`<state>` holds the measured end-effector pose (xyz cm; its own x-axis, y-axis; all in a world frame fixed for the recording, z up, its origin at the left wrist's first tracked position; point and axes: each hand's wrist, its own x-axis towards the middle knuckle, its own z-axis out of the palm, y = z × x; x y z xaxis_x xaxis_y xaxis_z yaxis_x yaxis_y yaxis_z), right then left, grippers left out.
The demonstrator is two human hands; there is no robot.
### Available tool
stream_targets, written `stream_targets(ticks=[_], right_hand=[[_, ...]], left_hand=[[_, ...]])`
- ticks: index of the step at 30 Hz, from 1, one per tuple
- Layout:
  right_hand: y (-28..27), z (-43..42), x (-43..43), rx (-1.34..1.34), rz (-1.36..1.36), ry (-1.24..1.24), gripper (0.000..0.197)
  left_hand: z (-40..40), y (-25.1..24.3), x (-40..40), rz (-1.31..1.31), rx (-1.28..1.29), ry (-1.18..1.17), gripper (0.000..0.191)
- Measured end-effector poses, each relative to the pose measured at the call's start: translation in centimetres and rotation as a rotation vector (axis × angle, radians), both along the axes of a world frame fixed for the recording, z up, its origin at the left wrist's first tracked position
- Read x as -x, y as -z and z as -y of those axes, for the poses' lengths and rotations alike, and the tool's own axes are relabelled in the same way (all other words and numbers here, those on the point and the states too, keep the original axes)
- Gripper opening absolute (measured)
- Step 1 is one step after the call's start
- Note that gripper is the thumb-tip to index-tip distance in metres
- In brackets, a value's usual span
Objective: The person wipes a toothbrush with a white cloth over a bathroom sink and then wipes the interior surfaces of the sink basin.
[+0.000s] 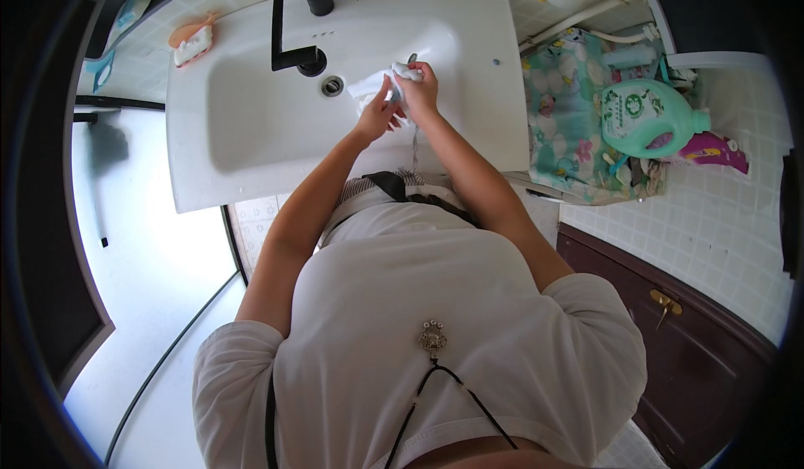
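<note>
A crumpled white cloth [367, 89] is held between my two hands above the white washbasin [251, 123]. My left hand [377, 116] pinches its near side with thumb and fingers. From the right, my right hand [422, 92] grips a bunched part of the same cloth. A small shiny grey piece [412, 58] shows just beyond my right fingers; what it is cannot be made out. Left of the cloth lies the round metal drain [332, 86]. A thin patterned cord [415, 148] hangs below my hands near the basin's front edge.
A black faucet [295, 57] reaches over the basin. A bar of white soap [193, 45] rests in an orange dish at the back left corner. To the right, a green detergent bottle [634, 117] lies on a patterned cover [565, 105]. A glass panel [157, 218] stands at left.
</note>
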<state>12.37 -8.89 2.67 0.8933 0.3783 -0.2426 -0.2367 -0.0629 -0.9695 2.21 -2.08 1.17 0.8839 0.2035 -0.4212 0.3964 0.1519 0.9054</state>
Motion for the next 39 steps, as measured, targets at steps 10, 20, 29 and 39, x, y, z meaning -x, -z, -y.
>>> stream_targets(ticks=[10, 20, 29, 39], right_hand=[[0.4, 0.3, -0.2, -0.087, -0.333, -0.238, 0.039], [-0.2, 0.0, -1.0, 0.093, -0.065, -0.092, 0.032], [-1.0, 0.1, -2.8, -0.022, -0.228, -0.168, 0.037], [-1.6, 1.7, -2.7, 0.235, -0.228, -0.362, 0.039]], left_hand=[[-1.4, -1.8, -0.1, -0.035, 0.265, -0.277, 0.073], [-1.2, -0.5, 0.6, -0.011, 0.134, -0.139, 0.087], [-1.3, 0.5, 1.1, 0.035, 0.175, -0.204, 0.077], [-1.0, -1.6, -0.7, -0.063, 0.126, 0.029, 0.07]])
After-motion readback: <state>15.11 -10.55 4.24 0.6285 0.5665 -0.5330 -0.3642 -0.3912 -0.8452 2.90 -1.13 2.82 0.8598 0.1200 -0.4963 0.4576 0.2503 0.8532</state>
